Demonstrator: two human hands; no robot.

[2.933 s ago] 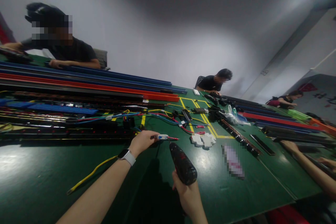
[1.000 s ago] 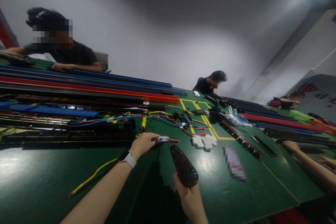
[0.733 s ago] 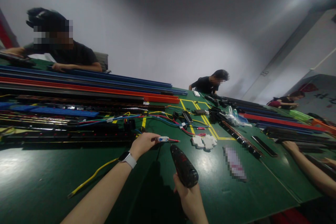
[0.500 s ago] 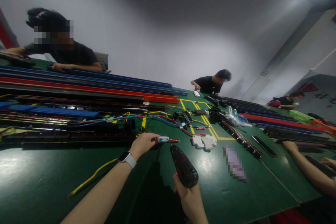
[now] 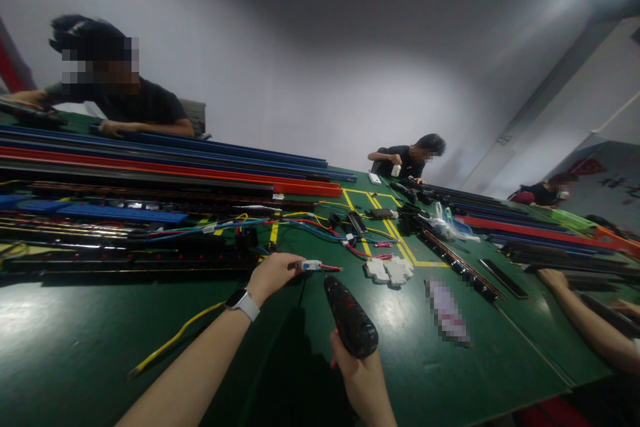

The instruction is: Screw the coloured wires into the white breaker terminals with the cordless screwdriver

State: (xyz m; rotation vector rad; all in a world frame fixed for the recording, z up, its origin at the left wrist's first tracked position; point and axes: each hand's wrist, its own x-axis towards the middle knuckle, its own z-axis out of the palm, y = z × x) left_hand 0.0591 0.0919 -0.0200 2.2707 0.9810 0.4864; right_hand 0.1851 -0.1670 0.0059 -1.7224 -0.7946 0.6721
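My left hand (image 5: pixel 274 278), with a watch on its wrist, pinches a small white-and-blue circuit breaker (image 5: pixel 311 266) above the green table. A red wire (image 5: pixel 331 268) sticks out of the breaker's right end. My right hand (image 5: pixel 361 373) is wrapped around a black cordless screwdriver (image 5: pixel 350 317). The tool's nose points up and away, just below the red wire; I cannot tell whether its tip touches anything. White stepped blocks (image 5: pixel 390 271) like circuit breakers lie to the right. A yellow cable (image 5: pixel 175 340) lies left of my left forearm.
Long dark rails with wiring (image 5: pixel 125 267) fill the table's left, with blue and orange channels (image 5: pixel 300 187) behind. A bundle of coloured wires (image 5: pixel 320 223) runs ahead. More rails (image 5: pixel 465 267) lie right. A co-worker's arm (image 5: pixel 585 320) reaches in at right; other people sit across the table.
My two hands, the circuit breaker and the screwdriver stay nearly still. Across the table, a co-worker has raised a hand that now holds a small pale bottle.
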